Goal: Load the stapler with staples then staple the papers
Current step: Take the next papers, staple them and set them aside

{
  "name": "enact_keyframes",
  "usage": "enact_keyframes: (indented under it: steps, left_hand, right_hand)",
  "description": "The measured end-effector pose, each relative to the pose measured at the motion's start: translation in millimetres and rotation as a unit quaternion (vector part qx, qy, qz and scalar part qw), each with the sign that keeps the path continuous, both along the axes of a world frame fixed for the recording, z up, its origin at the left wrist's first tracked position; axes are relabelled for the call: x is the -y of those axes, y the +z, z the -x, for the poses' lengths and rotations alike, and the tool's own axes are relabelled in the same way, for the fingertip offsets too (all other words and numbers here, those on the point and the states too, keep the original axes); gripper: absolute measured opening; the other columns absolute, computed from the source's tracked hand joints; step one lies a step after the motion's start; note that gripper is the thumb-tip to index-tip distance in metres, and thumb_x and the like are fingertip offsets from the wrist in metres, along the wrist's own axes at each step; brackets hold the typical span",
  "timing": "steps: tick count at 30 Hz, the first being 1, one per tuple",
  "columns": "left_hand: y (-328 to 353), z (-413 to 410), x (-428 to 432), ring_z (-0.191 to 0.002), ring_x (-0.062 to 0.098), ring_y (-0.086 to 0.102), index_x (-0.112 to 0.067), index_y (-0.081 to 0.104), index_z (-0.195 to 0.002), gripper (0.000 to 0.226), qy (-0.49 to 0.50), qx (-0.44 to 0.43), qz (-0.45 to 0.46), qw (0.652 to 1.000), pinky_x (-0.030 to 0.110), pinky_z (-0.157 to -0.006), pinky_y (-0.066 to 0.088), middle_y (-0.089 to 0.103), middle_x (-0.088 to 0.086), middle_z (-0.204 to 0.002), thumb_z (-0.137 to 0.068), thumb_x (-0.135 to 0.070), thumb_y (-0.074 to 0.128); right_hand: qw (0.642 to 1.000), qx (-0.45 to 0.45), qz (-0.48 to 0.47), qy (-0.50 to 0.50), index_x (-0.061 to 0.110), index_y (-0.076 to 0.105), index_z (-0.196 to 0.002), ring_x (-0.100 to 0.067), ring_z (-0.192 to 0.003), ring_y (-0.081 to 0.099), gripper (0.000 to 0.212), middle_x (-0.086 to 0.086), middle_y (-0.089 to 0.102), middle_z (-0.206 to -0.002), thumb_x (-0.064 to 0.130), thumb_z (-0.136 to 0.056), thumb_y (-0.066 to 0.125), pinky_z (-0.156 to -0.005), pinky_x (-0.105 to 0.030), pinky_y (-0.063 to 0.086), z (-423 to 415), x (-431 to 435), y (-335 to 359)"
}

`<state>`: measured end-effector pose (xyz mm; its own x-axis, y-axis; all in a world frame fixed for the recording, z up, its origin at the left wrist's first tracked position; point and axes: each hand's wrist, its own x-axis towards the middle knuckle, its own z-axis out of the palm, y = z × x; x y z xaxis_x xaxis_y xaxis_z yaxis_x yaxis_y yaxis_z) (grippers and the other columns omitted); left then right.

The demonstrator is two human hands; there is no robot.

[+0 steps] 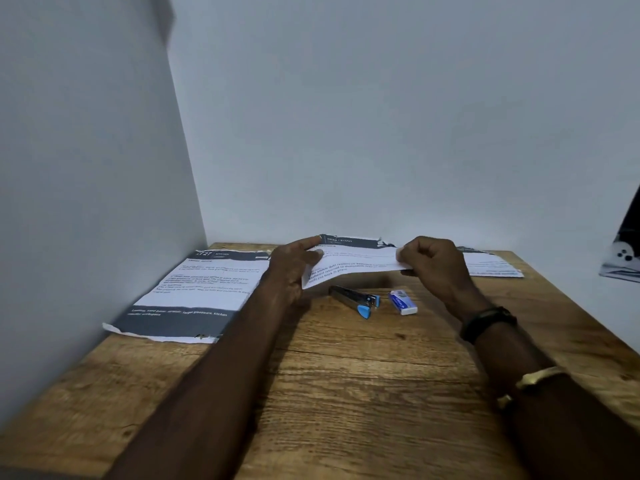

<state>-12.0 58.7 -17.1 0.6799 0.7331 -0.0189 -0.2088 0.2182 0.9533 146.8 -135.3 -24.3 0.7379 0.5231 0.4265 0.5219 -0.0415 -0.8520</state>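
Observation:
A printed white sheet [356, 259] with a dark header is held a little above the table, sagging in the middle. My left hand [294, 265] grips its left edge and my right hand [433, 263] pinches its right edge. Just below and in front of the sheet, a metal stapler [355, 298] with blue ends lies on the wooden table [346, 375]. A small blue-and-white staple box [402, 302] lies to the stapler's right. Another printed sheet [197, 292] lies flat at the left, and a third sheet [495, 266] lies at the right, partly behind my right hand.
White walls stand close on the left and behind the table. A dark object with white dots [623, 251] leans at the far right edge. My right wrist carries a dark band [488, 323] and a gold bangle [540, 377].

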Motion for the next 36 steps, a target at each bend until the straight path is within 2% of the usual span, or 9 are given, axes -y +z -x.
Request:
enact_keyframes:
  steps: [2, 5, 11, 17, 21, 25, 28, 32, 36]
  left_hand:
    - [-2.8, -1.5, -2.2, -0.076, 0.025, 0.077, -0.005, 0.072, -0.12, 0.036, 0.004, -0.015, 0.005, 1.0, 0.034, -0.073, 0.063, 0.074, 0.016, -0.098, -0.09, 0.013, 0.061]
    - [-9.6, -3.1, -3.7, -0.088, 0.035, 0.075, -0.01, 0.072, -0.121, 0.04, 0.015, -0.056, -0.01, 0.998, 0.053, -0.084, 0.062, 0.075, 0.017, -0.1, -0.088, 0.012, 0.063]
    - [-10.6, -1.3, -0.4, -0.065, 0.021, 0.077, -0.016, 0.075, -0.115, 0.042, 0.038, -0.075, -0.028, 0.996, 0.03, -0.058, 0.061, 0.077, 0.008, -0.091, -0.086, 0.012, 0.063]
    - [-5.0, 3.1, 10.0, -0.072, 0.024, 0.076, -0.017, 0.075, -0.119, 0.043, 0.049, -0.095, -0.051, 0.993, 0.039, -0.071, 0.064, 0.076, 0.011, -0.104, -0.087, 0.01, 0.064]
    - [12.2, 15.4, 36.7, -0.096, 0.032, 0.064, -0.005, 0.064, -0.132, 0.044, 0.055, -0.086, -0.061, 0.993, 0.052, -0.101, 0.054, 0.066, 0.019, -0.118, -0.094, 0.014, 0.053]
    - [21.0, 32.9, 59.1, -0.109, 0.035, 0.063, -0.008, 0.062, -0.135, 0.041, 0.043, -0.095, -0.071, 0.992, 0.055, -0.106, 0.049, 0.063, 0.02, -0.128, -0.099, 0.007, 0.051]
    - [22.5, 33.7, 60.3, -0.11, 0.033, 0.062, -0.007, 0.061, -0.135, 0.042, 0.033, -0.099, -0.075, 0.992, 0.049, -0.108, 0.049, 0.062, 0.018, -0.133, -0.098, 0.008, 0.05]
    - [16.6, 18.4, 45.3, -0.088, 0.024, 0.064, -0.01, 0.067, -0.132, 0.043, 0.035, -0.132, -0.103, 0.985, 0.029, -0.074, 0.059, 0.065, 0.011, -0.123, -0.094, 0.009, 0.057]
    - [4.9, 8.7, 33.6, -0.058, 0.017, 0.073, -0.015, 0.076, -0.117, 0.04, 0.017, -0.125, -0.101, 0.987, 0.021, -0.047, 0.056, 0.073, 0.015, -0.116, -0.089, 0.01, 0.062]
  right_hand:
    - [0.995, 0.059, 0.077, -0.01, 0.018, 0.075, -0.071, -0.009, -0.08, 0.068, 0.015, 0.004, 0.076, -0.08, 0.019, -0.086, 0.074, -0.075, -0.03, 0.05, 5.0, -0.5, -1.4]
    - [0.974, 0.14, 0.173, -0.034, 0.024, 0.075, -0.071, -0.012, -0.09, 0.066, 0.011, 0.012, 0.074, -0.084, 0.029, -0.08, 0.077, -0.081, -0.035, 0.049, 18.3, -3.9, 0.0]
    - [0.918, 0.233, 0.32, 0.024, 0.03, 0.071, -0.085, -0.007, -0.084, 0.062, 0.048, 0.015, 0.067, -0.088, 0.074, -0.067, 0.071, -0.071, -0.031, 0.047, 53.6, -17.0, -0.9]
    - [0.899, 0.273, 0.342, 0.015, 0.03, 0.067, -0.109, -0.018, -0.108, 0.06, 0.037, 0.005, 0.067, -0.114, 0.051, -0.081, 0.076, -0.081, -0.03, 0.042, 60.0, -25.0, -6.1]
    - [0.926, 0.157, 0.34, 0.057, 0.03, 0.074, -0.102, -0.014, -0.095, 0.065, 0.031, 0.005, 0.069, -0.101, 0.045, -0.075, 0.081, -0.078, -0.028, 0.049, 53.1, -18.5, 8.7]
    - [0.942, -0.029, 0.283, 0.18, 0.016, 0.081, -0.09, -0.014, -0.064, 0.065, 0.016, 0.009, 0.072, -0.07, 0.029, -0.082, 0.082, -0.053, -0.023, 0.047, 44.6, -6.1, 20.4]
    - [0.935, -0.182, 0.197, 0.232, 0.007, 0.077, -0.102, -0.015, -0.052, 0.06, 0.024, -0.004, 0.069, -0.07, 0.027, -0.088, 0.078, -0.048, -0.025, 0.047, 41.3, -3.8, 24.6]
    - [0.899, -0.356, 0.026, 0.253, 0.007, 0.072, -0.108, -0.019, -0.065, 0.071, 0.023, -0.011, 0.073, -0.086, 0.025, -0.093, 0.072, -0.053, -0.028, 0.057, 39.0, -16.7, 27.3]
    - [0.895, -0.38, -0.077, 0.219, 0.009, 0.069, -0.099, -0.022, -0.076, 0.077, 0.012, -0.013, 0.076, -0.088, 0.02, -0.099, 0.065, -0.064, -0.034, 0.062, 32.1, -36.7, 25.5]
